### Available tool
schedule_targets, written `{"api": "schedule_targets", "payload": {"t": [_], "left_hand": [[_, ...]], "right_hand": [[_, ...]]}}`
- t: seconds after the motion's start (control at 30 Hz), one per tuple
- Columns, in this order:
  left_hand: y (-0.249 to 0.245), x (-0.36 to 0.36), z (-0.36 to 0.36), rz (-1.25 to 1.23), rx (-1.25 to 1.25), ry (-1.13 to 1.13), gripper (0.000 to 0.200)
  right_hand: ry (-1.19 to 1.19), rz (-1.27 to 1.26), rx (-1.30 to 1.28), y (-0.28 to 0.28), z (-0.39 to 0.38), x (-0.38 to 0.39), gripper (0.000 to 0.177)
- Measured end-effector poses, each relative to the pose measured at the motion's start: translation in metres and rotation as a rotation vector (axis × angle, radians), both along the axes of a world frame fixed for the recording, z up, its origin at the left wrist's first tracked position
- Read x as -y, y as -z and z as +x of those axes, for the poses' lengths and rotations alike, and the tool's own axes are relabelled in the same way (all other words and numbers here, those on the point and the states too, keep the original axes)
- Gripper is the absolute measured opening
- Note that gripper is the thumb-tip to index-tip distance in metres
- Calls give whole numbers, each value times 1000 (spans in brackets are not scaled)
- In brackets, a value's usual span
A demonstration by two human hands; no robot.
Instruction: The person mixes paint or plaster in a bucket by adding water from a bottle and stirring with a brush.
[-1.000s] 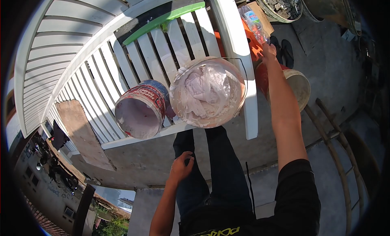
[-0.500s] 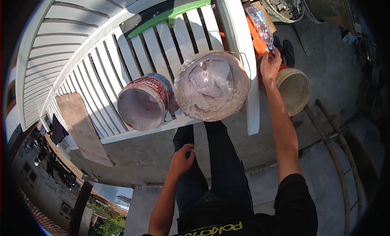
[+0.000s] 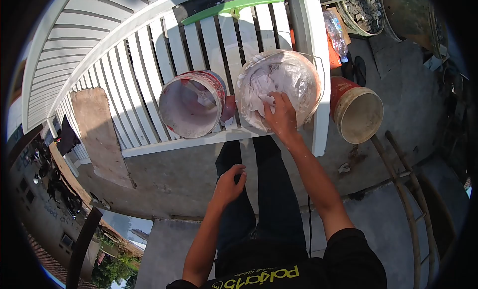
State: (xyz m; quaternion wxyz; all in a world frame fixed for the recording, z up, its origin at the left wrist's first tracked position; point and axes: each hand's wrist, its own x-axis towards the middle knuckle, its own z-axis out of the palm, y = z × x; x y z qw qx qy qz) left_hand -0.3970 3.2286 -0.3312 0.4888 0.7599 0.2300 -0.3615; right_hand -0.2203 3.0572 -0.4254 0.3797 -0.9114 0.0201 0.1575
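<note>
On the white slatted bench [image 3: 144,75] stands a wide bucket [image 3: 244,102] with crumpled clear plastic [image 3: 298,79] over its pale contents. My right hand [image 3: 282,115] is over this bucket, its fingers apart and at the plastic, holding nothing that I can make out. To the left, a red-and-white bucket [image 3: 191,107] leans with its mouth toward me; its inside is coated pale. My left hand [image 3: 230,186] hangs over my left leg, fingers loosely bent and apart, with nothing in it. A plastic bottle [image 3: 337,36] lies beyond the bench's right edge.
A red bucket [image 3: 356,112] sits on the floor right of the bench. Behind it are sandals [image 3: 359,71] and a tub of rubble [image 3: 366,14]. A green-edged tool [image 3: 234,9] and a stained board [image 3: 102,132] lie on the bench. A wooden ladder [image 3: 411,199] is at the right.
My right hand has left the bottle and come back over the wide bucket. The bottle now lies apart from it. The view has shifted, and my left hand remains near my leg.
</note>
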Motion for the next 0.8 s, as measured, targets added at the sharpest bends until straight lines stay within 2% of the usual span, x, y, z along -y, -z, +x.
{"api": "schedule_targets", "payload": {"t": [0.1, 0.2, 0.3, 0.53, 0.63, 0.8], "left_hand": [[-1, -10, -12, 6, 14, -9, 27], [-4, -20, -21, 4, 10, -41, 26], [-3, -24, -28, -5, 8, -40, 26], [-5, -28, -36, 7, 29, -37, 26], [-4, -30, -41, 1, 28, -54, 26], [-5, -37, -47, 16, 9, -63, 26]], "right_hand": [[-162, -250, 199, 26, 7, 6, 28], [-167, -170, 35, 15, 17, 13, 29], [-183, -235, -199, 2, 25, 6, 31], [34, -80, -165, 54, 39, -19, 37], [66, -136, -53, 63, 42, -32, 35], [42, -154, -115, 63, 56, -40, 31]]}}
